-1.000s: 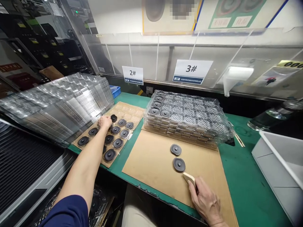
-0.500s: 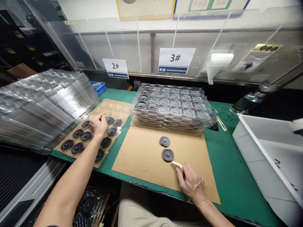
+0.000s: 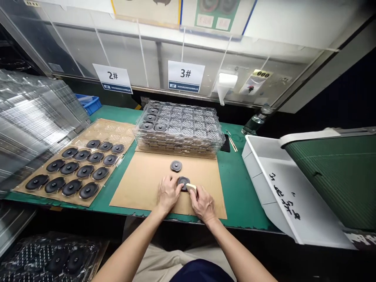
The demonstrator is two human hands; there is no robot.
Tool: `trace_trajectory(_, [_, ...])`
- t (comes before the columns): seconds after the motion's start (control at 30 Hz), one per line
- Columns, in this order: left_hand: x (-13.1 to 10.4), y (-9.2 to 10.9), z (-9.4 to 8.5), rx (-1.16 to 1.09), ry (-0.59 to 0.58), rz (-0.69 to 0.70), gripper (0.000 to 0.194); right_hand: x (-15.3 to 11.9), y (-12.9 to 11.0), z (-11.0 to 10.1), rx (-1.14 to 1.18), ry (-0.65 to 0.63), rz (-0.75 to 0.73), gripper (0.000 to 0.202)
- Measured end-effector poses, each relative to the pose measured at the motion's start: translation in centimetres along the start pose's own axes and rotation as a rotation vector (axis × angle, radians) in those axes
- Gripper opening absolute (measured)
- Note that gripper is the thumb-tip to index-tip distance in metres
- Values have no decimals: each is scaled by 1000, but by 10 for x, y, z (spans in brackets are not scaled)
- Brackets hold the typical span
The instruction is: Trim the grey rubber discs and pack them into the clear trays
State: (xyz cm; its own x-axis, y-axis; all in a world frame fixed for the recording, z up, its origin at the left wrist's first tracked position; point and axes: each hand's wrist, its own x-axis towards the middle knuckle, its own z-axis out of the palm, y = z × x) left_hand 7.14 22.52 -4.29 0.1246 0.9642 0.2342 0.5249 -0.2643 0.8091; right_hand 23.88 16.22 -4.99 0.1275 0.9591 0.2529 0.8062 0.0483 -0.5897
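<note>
A dark grey round disc (image 3: 183,181) with a small raised centre lies on the cardboard sheet (image 3: 138,184). My left hand (image 3: 169,194) has its fingers closed at the disc's left edge, thumb against it. My right hand (image 3: 203,204) is closed around a small flat cream-coloured block (image 3: 191,187), whose tip meets the disc's right side. Just beyond them a second disc (image 3: 176,166) rests on the cardboard. To the left, a clear plastic tray (image 3: 120,135) holds several rows of similar discs (image 3: 69,167).
Stacked clear trays (image 3: 182,135) stand behind the cardboard, some discs in the top one's left side. Tall nested trays (image 3: 38,113) lean at far left, near a blue bin (image 3: 91,105). A white bin (image 3: 264,196), a conveyor belt (image 3: 337,172) and a glass bottle (image 3: 256,122) are at right.
My left hand has left the disc tray and come to the nearer disc on the cardboard. My right hand has brought the cream block onto that disc. The view has swung right.
</note>
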Motion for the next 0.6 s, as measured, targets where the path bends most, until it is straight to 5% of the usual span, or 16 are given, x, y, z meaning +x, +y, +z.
trace_trajectory(0.2, [-28, 20, 4, -217, -87, -43, 33, 4, -4, -12, 316, -39, 221, 34])
trace_trajectory(0.43, [-86, 36, -41, -576, -196, -256, 58, -34, -41, -16, 809, -378, 425, 53])
trace_trajectory(0.6, [-122, 38, -73, -725, -192, -360, 74, -48, -69, -31, 949, -621, 385, 48])
